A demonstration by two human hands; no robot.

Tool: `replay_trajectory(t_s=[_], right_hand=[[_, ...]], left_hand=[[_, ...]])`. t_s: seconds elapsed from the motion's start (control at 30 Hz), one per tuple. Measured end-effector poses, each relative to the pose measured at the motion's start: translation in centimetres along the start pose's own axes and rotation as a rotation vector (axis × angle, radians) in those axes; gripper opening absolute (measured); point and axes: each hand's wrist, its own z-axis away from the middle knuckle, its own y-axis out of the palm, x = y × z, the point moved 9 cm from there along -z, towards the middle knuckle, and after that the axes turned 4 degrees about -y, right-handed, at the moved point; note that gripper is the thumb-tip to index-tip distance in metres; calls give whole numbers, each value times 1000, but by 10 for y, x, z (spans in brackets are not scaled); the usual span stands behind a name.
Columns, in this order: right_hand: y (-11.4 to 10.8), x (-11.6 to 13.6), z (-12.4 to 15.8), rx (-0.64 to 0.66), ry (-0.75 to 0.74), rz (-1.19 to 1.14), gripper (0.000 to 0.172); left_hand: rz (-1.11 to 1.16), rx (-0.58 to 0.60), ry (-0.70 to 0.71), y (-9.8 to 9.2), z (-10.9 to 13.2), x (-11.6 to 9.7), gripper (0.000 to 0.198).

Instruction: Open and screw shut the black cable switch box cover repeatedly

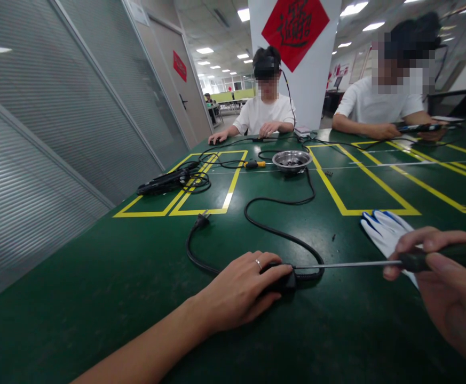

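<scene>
On the green table my left hand (238,290) is wrapped over a black box-shaped power adapter (291,284), holding it against the surface. A ring shows on one finger. My right hand (443,272) grips the dark handle of a screwdriver (348,265), its long shaft pointing left. The shaft's tip meets the adapter's right end near my left fingertips; whether it sits in a screw or gap I cannot tell. From the adapter's left side a black cord runs to a two-pin plug (203,219). A second cable (273,230) curls away behind it.
White-and-blue gloves (382,229) lie beside my right hand. Farther back are a metal bowl (292,167), a yellow-black screwdriver (254,165) and bundled black cables (168,182). Two people (268,109) in white shirts sit across the table (108,298), which carries yellow tape outlines.
</scene>
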Motion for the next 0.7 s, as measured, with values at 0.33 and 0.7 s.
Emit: replay_trajectory(t_s=[0.33,0.7], right_hand=[[3,31,-3,-129,-35,14,3],[-6,59,-12,-294,-206,285,6]], left_hand=[[-38,31,-26,1,-1,-5,47],[65,-57,-6,-12,7,3,28]])
